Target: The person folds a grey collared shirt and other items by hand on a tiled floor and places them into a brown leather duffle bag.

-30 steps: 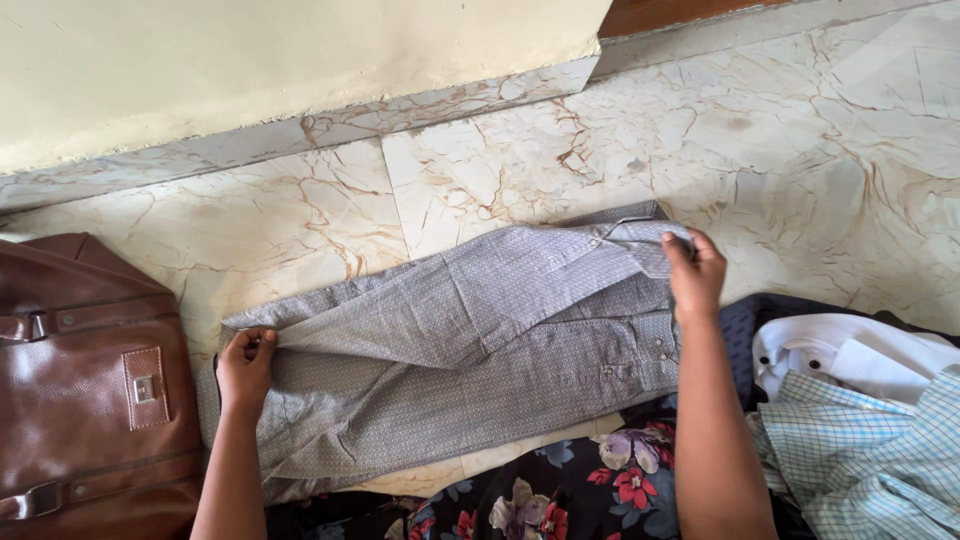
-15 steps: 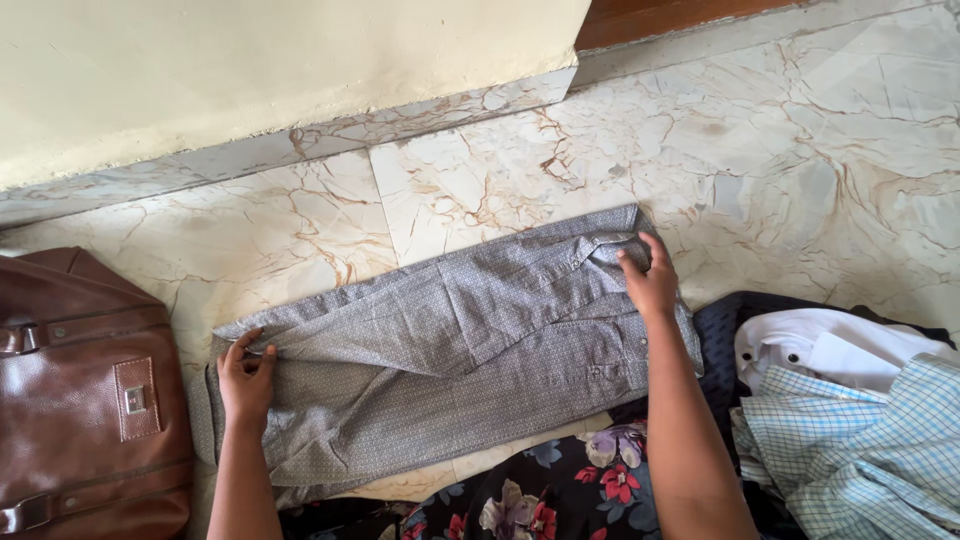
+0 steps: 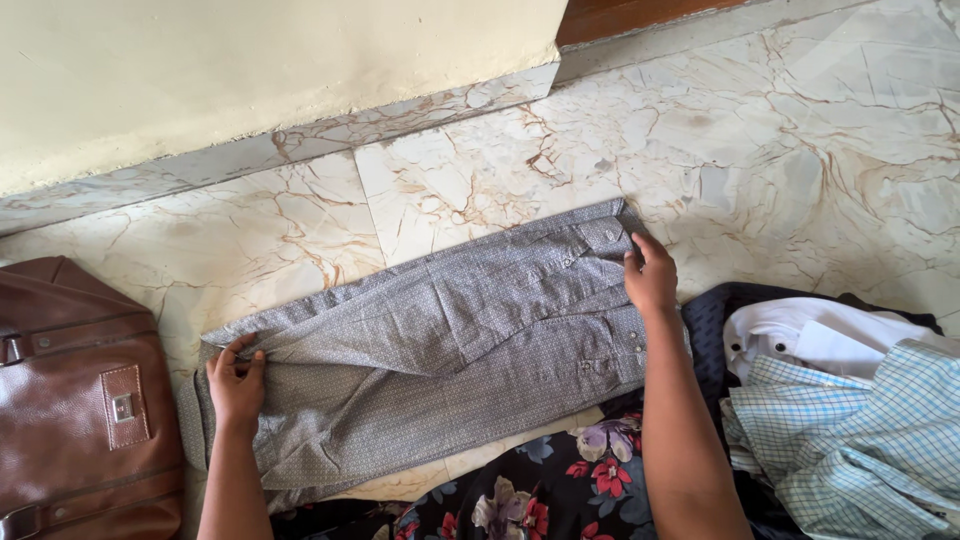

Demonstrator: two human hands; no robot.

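Left hand (image 3: 236, 383) pinches grey shirt (image 3: 440, 340) fold; right hand (image 3: 651, 280) flat, fingertips hidden.

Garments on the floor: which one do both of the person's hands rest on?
The grey patterned shirt, spread flat on the marble floor. The left hand and right hand press its two ends; the checked shirt and white shirt lie crumpled, untouched.

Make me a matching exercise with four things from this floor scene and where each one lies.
Things:
1. grey patterned shirt
2. brown leather bag
3. light blue checked shirt
4. black floral cloth

Places:
A. far left edge
B. right, on the clothes pile
C. bottom middle, between the arms
D. centre, under both hands

Pairs: 1-D, 2-A, 3-B, 4-C
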